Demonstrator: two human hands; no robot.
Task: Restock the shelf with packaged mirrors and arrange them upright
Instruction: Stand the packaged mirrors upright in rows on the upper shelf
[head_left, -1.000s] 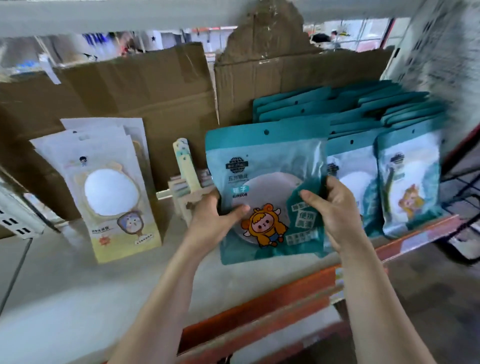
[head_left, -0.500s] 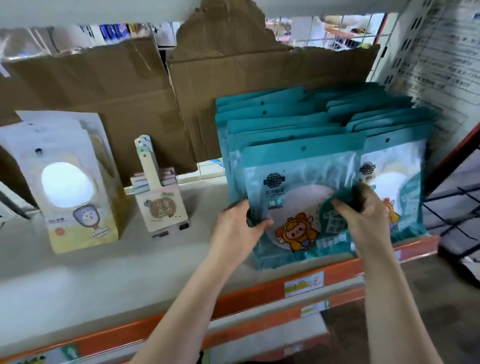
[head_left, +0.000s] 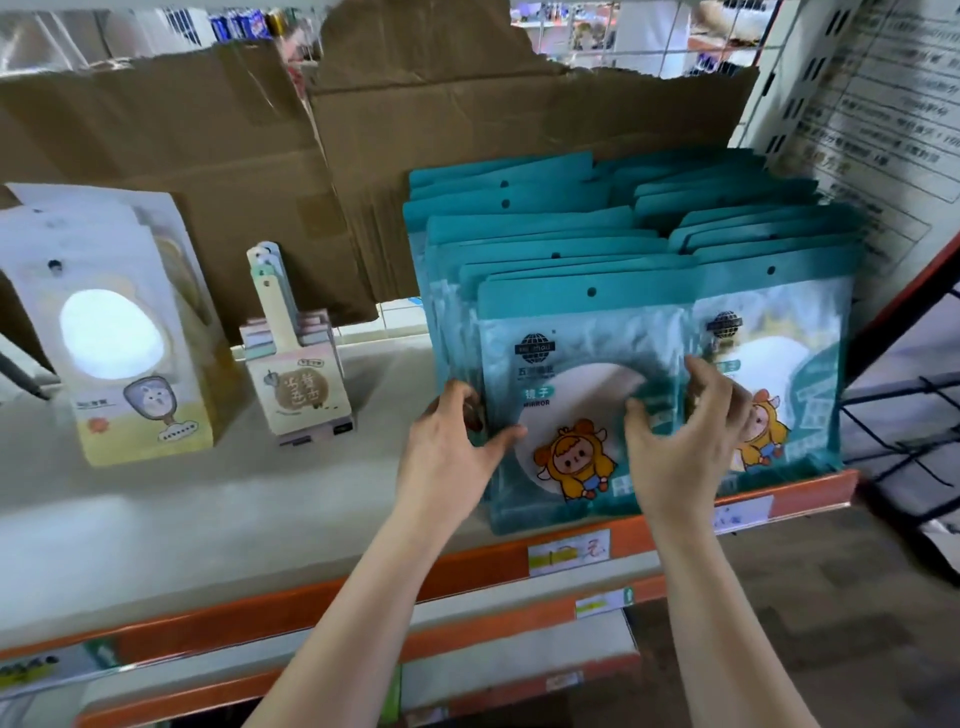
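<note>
Since a second ago the front mirror pack (head_left: 582, 358) has closed up against the left teal row (head_left: 519, 218); earlier it was held forward of the stock. Both hands have travelled with it, and the view now faces the shelf more squarely.

Left hand (head_left: 452, 447): grasping. The thumb lies across the pack's clear front near its 9 o'clock edge. The fingers curl round that edge and go out of sight; how many packs they take in I cannot tell.

Right hand (head_left: 685, 447): grasping too. The thumb presses the front face. The fingers hook over the 3 o'clock edge, at the seam between this pack and the right teal row (head_left: 779, 332).

Pack stands upright at the head of its row, bottom edge at the orange shelf lip (head_left: 815, 493). It shows a cartoon figure in a yellow hood at its 6 o'clock, a globe logo at 11 and a hang hole at 12.

Both teal rows run back toward 12 o'clock to the torn cardboard (head_left: 493, 135) lining the rear.

Shelf board (head_left: 234, 519) is grey. At 9 o'clock of the view, well apart from the teal stock, cream mirror packs (head_left: 124, 338) stand upright, each with an oval window. Between them and the teal rows sits a small stack of handled mirror cards (head_left: 296, 384). Price tag (head_left: 569, 553) is on the lip just below the held pack. Printed sheet (head_left: 883, 114) at 2 o'clock, black wire rack (head_left: 914, 415) at 3 o'clock.
</note>
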